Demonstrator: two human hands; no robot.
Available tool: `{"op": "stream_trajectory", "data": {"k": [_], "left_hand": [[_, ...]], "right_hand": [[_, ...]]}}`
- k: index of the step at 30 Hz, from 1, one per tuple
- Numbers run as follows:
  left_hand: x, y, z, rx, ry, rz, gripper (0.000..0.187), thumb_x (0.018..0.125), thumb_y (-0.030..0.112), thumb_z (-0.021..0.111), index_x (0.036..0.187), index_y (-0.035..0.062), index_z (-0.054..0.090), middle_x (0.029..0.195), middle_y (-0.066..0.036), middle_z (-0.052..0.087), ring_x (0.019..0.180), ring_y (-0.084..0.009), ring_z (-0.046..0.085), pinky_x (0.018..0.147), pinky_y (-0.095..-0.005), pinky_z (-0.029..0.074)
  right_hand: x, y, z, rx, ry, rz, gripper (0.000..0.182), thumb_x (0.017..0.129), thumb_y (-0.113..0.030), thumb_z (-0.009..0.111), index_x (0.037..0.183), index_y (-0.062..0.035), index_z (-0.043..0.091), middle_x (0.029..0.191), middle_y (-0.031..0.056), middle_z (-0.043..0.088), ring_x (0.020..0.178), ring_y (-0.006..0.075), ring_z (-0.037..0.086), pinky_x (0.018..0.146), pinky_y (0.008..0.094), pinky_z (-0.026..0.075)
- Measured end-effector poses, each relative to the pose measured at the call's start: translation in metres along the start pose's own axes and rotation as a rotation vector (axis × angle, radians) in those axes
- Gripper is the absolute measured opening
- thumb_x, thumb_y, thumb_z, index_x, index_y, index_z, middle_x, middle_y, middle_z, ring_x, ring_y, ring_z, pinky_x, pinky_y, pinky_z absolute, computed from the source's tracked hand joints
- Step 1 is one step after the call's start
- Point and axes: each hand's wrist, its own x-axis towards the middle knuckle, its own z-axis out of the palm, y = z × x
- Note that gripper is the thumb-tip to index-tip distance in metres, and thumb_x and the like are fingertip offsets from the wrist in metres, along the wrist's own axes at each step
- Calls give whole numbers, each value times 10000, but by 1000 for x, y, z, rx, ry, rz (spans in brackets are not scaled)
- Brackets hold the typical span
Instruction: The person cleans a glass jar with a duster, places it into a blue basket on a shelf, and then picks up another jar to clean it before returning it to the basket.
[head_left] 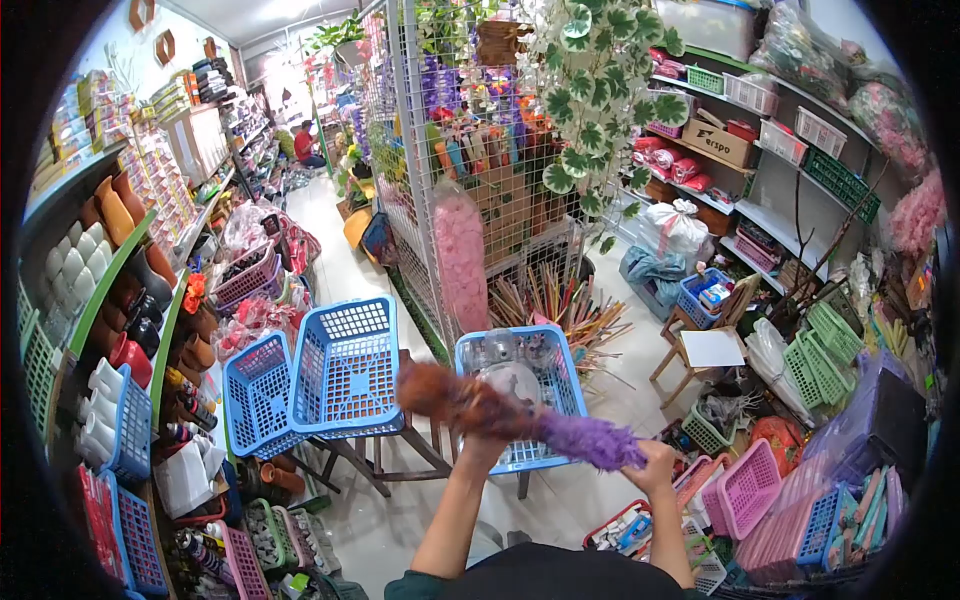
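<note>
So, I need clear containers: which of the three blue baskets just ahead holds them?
The rightmost basket, partly hidden by the brown-and-purple bundle: clear containers show inside, while the middle basket and leftmost basket show none.

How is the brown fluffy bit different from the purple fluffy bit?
The brown bit looks thicker, while the purple bit looks slimmer. The left hand is at the brown bit, but the right hand holds the end of the purple bit. Both look fluffy.
</note>
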Motion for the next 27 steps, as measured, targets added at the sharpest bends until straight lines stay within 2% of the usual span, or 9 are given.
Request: {"op": "stream_trajectory", "data": {"k": [2, 3, 5, 11, 16, 18, 25, 26, 27], "left_hand": [[4, 4, -13, -28, -55, -55, 462, 902, 500, 400, 1162, 130, 495, 1095, -45, 547, 997, -210, 543, 934, -409, 417], [6, 6, -18, -60, -59, -31, 581, 875, 567, 357, 1250, 133, 448, 1175, -56, 522, 1033, -235, 530, 931, -408, 413], [7, 17, -20, 22, 46, -43, 756, 822, 650, 244, 1359, 138, 388, 1297, -59, 470, 1107, -248, 497, 904, -393, 414], [5, -15, -57, -7, 98, -124, 735, 848, 577, 182, 1381, 103, 359, 1298, -68, 470, 1093, -244, 509, 886, -399, 434], [3, -42, -74, 11, 102, -220, 745, 852, 586, 157, 1386, 105, 358, 1233, -80, 524, 1050, -246, 548, 878, -420, 445], [2, -49, -77, 2, 138, -249, 751, 850, 592, 154, 1385, 108, 361, 1225, -82, 531, 1040, -246, 553, 871, -417, 448], [-2, -49, -64, 33, 111, -282, 767, 848, 613, 128, 1383, 122, 372, 1222, -79, 535, 1036, -237, 554, 854, -409, 455], [-2, -47, -59, 30, 112, -276, 765, 847, 616, 128, 1383, 129, 372, 1233, -72, 528, 1049, -239, 548, 855, -415, 452], [-3, -44, -52, 28, 112, -269, 763, 845, 619, 127, 1383, 137, 373, 1244, -64, 521, 1063, -240, 542, 857, -421, 450]], "right_hand": [[0, -5, 11, 51, -81, -69, 298, 601, -310, 705, 786, -79, 671, 690, 125, 631, 609, 309, 605, 562, 371, 467], [-4, -1, 22, 53, -90, -65, 298, 601, -310, 705, 786, -79, 671, 690, 125, 631, 609, 309, 605, 562, 371, 467], [-18, 18, 61, 103, -179, 280, 308, 631, -323, 692, 785, -58, 662, 691, 133, 630, 607, 314, 603, 563, 375, 464], [-24, 10, 179, 478, -211, 684, 333, 792, -300, 614, 922, 5, 650, 794, 195, 651, 743, 299, 632, 671, 377, 459], [-22, 23, 270, 412, -256, 758, 420, 774, -339, 650, 962, 36, 619, 885, 207, 654, 799, 306, 635, 732, 370, 458], [-21, 22, 281, 720, -318, 873, 463, 747, -331, 679, 1031, 22, 585, 936, 204, 649, 834, 322, 631, 766, 379, 457], [-28, 48, 274, 509, -319, 820, 641, 730, -330, 697, 1207, 31, 469, 1091, 216, 582, 997, 307, 570, 856, 365, 441], [-24, 46, 266, 350, -260, 641, 488, 833, -278, 614, 1216, -4, 484, 1057, 137, 594, 863, 158, 588, 669, 299, 479], [-12, 34, 251, 356, -260, 630, 488, 833, -278, 614, 1216, -4, 484, 1057, 137, 594, 863, 158, 588, 669, 299, 479]]}}
